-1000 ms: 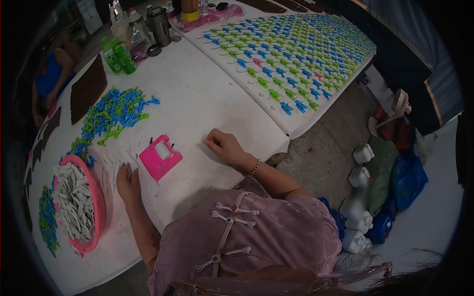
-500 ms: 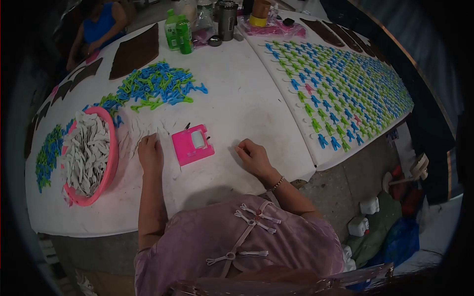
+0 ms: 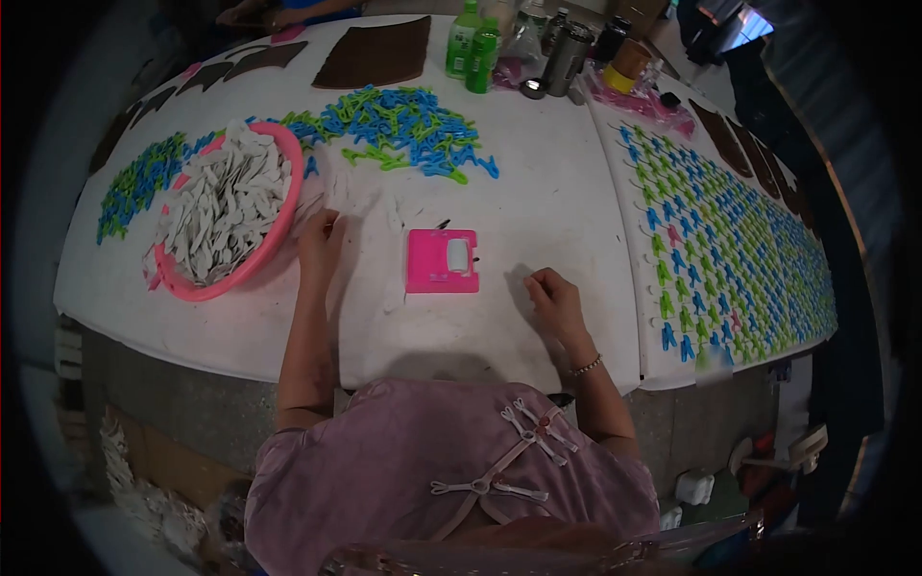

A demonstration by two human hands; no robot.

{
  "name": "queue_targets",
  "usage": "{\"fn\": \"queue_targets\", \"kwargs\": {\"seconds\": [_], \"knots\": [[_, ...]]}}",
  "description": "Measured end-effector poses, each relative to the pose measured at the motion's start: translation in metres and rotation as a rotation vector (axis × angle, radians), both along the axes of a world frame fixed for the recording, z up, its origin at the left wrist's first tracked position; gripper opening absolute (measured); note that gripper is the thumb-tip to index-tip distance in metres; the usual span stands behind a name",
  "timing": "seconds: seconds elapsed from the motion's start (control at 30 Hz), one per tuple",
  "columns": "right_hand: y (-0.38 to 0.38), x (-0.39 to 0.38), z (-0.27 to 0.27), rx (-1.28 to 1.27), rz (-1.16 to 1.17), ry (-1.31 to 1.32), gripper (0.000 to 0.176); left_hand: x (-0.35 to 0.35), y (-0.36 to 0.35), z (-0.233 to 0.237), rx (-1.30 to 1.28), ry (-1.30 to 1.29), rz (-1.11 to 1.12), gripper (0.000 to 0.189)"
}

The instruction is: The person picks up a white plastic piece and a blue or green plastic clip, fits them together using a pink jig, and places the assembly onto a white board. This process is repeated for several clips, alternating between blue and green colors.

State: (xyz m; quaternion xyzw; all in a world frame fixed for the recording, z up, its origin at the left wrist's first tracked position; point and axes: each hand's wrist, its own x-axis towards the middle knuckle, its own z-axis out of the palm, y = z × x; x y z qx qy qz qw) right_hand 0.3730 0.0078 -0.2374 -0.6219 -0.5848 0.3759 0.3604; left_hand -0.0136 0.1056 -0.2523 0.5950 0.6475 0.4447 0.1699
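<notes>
the pink block (image 3: 442,261) (flat, square, with a pale window on top) lies on the table (image 3: 538,206) between both hands, touching neither. the left hand (image 3: 322,242) rests fingers-down just right of the pink basin (image 3: 235,283). the right hand (image 3: 554,300) is half curled. i cannot tell if either hand holds something.

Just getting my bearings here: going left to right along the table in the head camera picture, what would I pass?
green and blue clip pile → pink basin of white pieces → left hand → pink block → right hand → laid-out rows of blue and green clips
</notes>
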Motion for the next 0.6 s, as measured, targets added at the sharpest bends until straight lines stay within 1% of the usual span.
{"fn": "queue_targets", "kwargs": {"seconds": [0.07, 0.1, 0.17, 0.2, 0.23, 0.27, 0.3, 0.37, 0.4, 0.47, 0.5, 0.57, 0.6], "knots": [[0.012, -0.006, 0.010, 0.181, -0.026, -0.083, 0.016, 0.007, -0.004, 0.017, -0.051, -0.400, -0.270, 0.010], [0.018, -0.013, 0.018, 0.177, 0.000, -0.080, 0.016, 0.015, -0.010, 0.027, -0.052, -0.400, -0.244, 0.010], [0.029, -0.031, 0.037, 0.496, 0.137, -0.169, 0.010, 0.035, -0.018, 0.052, -0.133, -0.530, -0.523, 0.012], [0.033, -0.040, 0.045, 0.493, 0.149, -0.165, 0.010, 0.043, -0.021, 0.062, -0.134, -0.530, -0.509, 0.012], [0.037, -0.050, 0.052, 0.617, 0.199, -0.225, 0.010, 0.051, -0.023, 0.070, -0.188, -0.535, -0.586, 0.013], [0.039, -0.060, 0.058, 0.740, 0.246, -0.286, 0.012, 0.057, -0.023, 0.073, -0.244, -0.541, -0.665, 0.014], [0.040, -0.069, 0.063, 0.736, 0.250, -0.283, 0.012, 0.062, -0.023, 0.072, -0.248, -0.542, -0.660, 0.014], [0.040, -0.082, 0.070, 0.856, 0.256, -0.322, 0.017, 0.069, -0.020, 0.067, -0.287, -0.674, -0.777, 0.016], [0.044, -0.082, 0.068, 0.853, 0.260, -0.321, 0.017, 0.071, -0.019, 0.066, -0.289, -0.677, -0.773, 0.016], [0.049, -0.078, 0.061, 0.831, 0.388, -0.378, 0.018, 0.075, -0.020, 0.064, -0.343, -0.757, -0.850, 0.018], [0.050, -0.078, 0.058, 0.827, 0.393, -0.376, 0.018, 0.077, -0.021, 0.064, -0.345, -0.761, -0.844, 0.018], [0.051, -0.078, 0.052, 0.596, 0.352, -0.215, 0.016, 0.084, -0.023, 0.066, -0.347, -0.876, -0.789, 0.017], [0.051, -0.077, 0.051, 0.591, 0.357, -0.215, 0.016, 0.087, -0.022, 0.063, -0.348, -0.880, -0.785, 0.017]]}}
